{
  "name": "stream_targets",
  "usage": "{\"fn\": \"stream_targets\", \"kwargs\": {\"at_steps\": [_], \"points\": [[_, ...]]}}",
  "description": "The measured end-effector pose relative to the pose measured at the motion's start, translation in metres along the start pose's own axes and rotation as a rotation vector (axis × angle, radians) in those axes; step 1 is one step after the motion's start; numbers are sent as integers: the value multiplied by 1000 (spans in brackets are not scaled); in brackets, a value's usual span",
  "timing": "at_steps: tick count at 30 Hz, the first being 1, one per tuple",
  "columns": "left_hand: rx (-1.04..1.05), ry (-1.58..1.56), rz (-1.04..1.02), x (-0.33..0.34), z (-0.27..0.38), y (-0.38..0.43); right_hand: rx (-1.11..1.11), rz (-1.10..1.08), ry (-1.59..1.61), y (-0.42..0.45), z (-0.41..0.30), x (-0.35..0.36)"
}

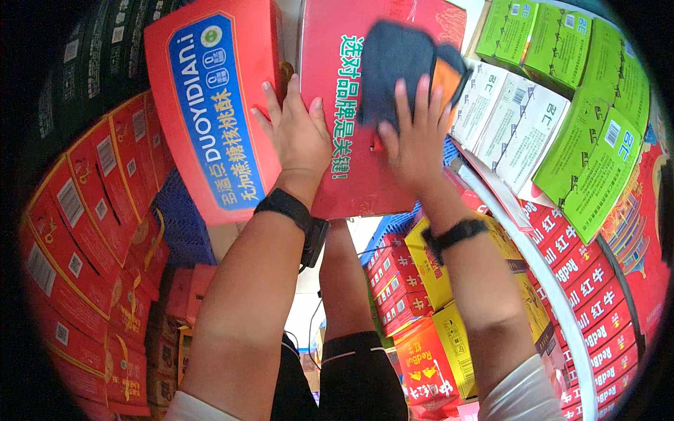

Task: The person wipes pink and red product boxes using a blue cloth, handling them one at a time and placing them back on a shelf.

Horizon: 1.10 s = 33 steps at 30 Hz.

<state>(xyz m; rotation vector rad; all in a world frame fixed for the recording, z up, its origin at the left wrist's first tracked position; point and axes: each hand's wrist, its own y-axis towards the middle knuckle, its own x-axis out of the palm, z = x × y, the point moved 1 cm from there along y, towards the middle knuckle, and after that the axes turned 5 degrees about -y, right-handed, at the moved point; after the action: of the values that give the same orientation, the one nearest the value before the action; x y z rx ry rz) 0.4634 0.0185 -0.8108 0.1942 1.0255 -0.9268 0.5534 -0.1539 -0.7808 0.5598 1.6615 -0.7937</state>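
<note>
My left hand [303, 126] rests with spread fingers over the edge of a red cardboard carton [347, 194] with green and white writing. Its fingertips reach the side of a red box with a blue label [231, 121] standing to the left. My right hand [418, 129] lies on a dark cloth with an orange part [395, 68], on top of the carton's right half. The cloth and this hand are blurred, and the fingers are partly spread over the fabric. Both wrists wear black straps, the left one with a small dark device.
Stacked red boxes [68, 200] line the left, near a blue plastic crate [181, 216]. Green boxes [590, 152] and white boxes [526, 131] stand at the upper right. Red Bull cartons [600, 316] are stacked at the lower right, with yellow boxes [453, 337] nearer my legs.
</note>
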Motion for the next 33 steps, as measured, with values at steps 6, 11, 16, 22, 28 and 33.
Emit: {"fn": "stream_targets", "kwargs": {"at_steps": [6,11,16,22,28,33], "points": [[47,-31,70,3,3,0,109,-350,141,-179,-52,23],[40,-12,65,2,1,1,169,-337,170,-180,-59,28],[64,-27,127,5,-1,0,130,-106,93,-95,-29,14],[54,-21,96,5,1,0,-16,269,-44,79,28,-3],[82,-20,106,5,0,0,140,213,-83,127,1,-19],[84,22,108,5,-6,-2,-38,152,-93,49,-24,-7]]}}
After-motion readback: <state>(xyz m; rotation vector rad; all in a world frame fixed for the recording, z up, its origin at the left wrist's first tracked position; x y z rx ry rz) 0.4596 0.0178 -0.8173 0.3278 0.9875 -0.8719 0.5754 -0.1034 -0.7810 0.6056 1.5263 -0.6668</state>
